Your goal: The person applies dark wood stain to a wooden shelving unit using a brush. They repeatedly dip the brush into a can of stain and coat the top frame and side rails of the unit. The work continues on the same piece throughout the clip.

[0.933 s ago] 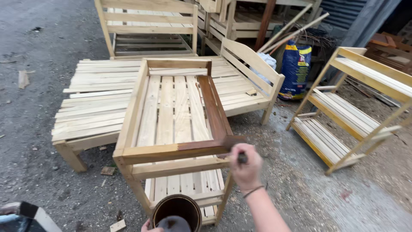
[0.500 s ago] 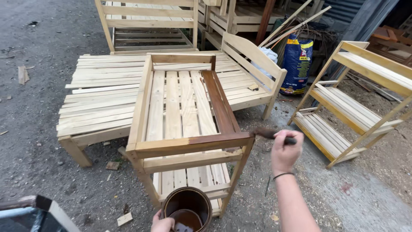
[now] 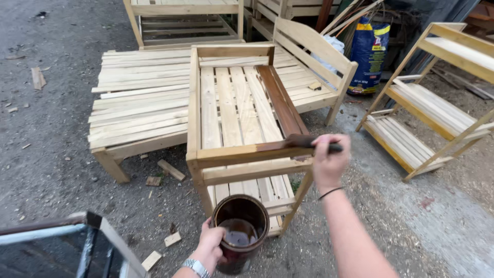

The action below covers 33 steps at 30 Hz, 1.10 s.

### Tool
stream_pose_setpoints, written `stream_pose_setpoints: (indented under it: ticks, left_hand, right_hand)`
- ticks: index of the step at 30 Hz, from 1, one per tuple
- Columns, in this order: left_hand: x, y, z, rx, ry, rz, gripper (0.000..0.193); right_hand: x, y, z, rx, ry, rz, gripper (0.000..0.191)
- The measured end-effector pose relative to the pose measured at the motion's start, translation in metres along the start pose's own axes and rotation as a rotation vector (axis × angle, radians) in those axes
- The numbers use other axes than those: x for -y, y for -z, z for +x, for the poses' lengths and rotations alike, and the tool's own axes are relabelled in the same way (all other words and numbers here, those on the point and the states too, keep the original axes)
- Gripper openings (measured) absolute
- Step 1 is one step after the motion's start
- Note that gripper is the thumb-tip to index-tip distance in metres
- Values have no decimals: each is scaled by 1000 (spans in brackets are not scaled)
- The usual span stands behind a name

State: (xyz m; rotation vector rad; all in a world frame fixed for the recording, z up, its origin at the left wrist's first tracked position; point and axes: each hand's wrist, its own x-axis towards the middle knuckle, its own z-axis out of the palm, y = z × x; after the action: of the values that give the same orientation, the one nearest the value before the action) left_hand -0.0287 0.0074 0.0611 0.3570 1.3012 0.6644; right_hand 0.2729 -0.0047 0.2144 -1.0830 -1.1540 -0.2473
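I judge I am mid-coat, staining the near top rail of the slatted wooden rack (image 3: pixel 234 116). My right hand (image 3: pixel 329 162) has its fingers clamped on the brush (image 3: pixel 309 142), bristles touching the rail's right end (left part bare). My left hand (image 3: pixel 210 246) grips the stain can (image 3: pixel 241 234) below; the next stroke calls for leftward drag.

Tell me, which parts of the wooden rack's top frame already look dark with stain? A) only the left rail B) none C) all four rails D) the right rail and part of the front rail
D: on the rack, the right rail is dark brown and the front rail is dark toward its right end, where the brush in the right hand rests.
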Motion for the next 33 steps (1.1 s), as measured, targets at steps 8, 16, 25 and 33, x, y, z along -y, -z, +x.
stream_pose_setpoints:
  ticks: [8,16,25,33]
  left_hand:
    - [16,4,-27,27,10,-19,94]
    - [8,-25,-59,55,44,7,95]
    - [7,-53,-57,152,-186,-79,99]
    - [-1,-60,-63,119,-189,-50,96]
  right_hand:
    - [-5,106,54,-148,-75,-505,17]
    - [82,58,36,118,41,-252,17]
    - [83,98,74,77,112,-237,14]
    - [62,134,80,87,165,-588,16]
